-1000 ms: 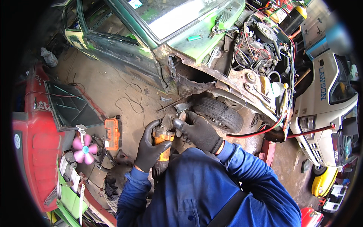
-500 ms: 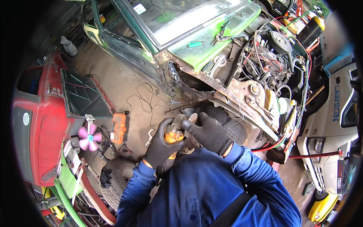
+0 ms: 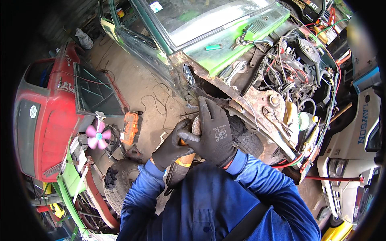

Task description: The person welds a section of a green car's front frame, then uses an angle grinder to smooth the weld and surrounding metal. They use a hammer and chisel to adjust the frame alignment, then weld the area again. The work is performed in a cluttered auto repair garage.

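Close in front of me is an angle grinder with a yellow-orange and black body [image 3: 185,160]. My left hand [image 3: 172,146], in a black glove, is wrapped round the grinder near its head. A worn, pale round disc [image 3: 196,126] shows at the head, seen nearly edge-on and partly covered by my right glove. My right hand [image 3: 215,134] lies against the far side of the disc, its fingers stretched upward and its thumb reaching across toward the left hand. How firmly it touches the disc is hidden.
Ahead stands a stripped green car body [image 3: 193,44] with a rusty fender edge and an exposed engine [image 3: 289,68]. A tyre [image 3: 247,138] lies under it. To the left are an orange case [image 3: 130,127], a pink fan [image 3: 98,136], another tyre [image 3: 116,182] and a red car body [image 3: 56,132]. Cables cross the floor.
My right hand has gone from bent fingers at the grinder's head to stretched fingers across the disc. The grinder has turned so its disc shows edge-on. The view has shifted slightly.
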Available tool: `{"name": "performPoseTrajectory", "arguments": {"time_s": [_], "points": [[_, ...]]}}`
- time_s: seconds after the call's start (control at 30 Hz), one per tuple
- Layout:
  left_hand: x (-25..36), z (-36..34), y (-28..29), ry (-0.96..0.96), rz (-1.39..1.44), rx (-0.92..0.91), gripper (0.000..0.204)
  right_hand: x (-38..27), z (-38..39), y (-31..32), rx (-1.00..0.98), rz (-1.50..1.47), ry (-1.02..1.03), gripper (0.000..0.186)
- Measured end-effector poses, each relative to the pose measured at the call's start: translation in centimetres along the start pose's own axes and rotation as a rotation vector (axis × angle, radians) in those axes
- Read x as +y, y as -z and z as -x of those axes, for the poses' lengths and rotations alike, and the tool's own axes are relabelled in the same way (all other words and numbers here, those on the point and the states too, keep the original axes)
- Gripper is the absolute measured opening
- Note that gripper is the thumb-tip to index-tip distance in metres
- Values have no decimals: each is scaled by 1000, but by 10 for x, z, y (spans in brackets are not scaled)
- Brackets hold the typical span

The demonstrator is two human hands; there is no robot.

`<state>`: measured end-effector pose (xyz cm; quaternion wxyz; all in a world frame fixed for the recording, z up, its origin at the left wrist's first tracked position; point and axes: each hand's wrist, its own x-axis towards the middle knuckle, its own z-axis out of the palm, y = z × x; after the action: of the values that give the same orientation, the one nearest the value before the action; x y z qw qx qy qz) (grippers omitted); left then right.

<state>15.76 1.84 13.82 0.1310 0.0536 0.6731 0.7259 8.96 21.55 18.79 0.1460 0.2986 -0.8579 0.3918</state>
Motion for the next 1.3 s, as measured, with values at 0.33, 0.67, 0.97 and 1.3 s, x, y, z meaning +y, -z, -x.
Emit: {"name": "performPoseTrajectory", "arguments": {"time_s": [0.33,0.67,0.97,1.3], "points": [[-5,-3,-27,65,229,31,67,22,-11,9,-84,72,122,78],[-5,9,-33,294,379,-97,80,73,-17,45,-612,194,793,81],[-5,13,-11,244,356,121,89,129,-12,72,-34,36,20,67],[-3,2,-20,258,291,164,92,61,36,6,-198,-435,-343,92]]}}
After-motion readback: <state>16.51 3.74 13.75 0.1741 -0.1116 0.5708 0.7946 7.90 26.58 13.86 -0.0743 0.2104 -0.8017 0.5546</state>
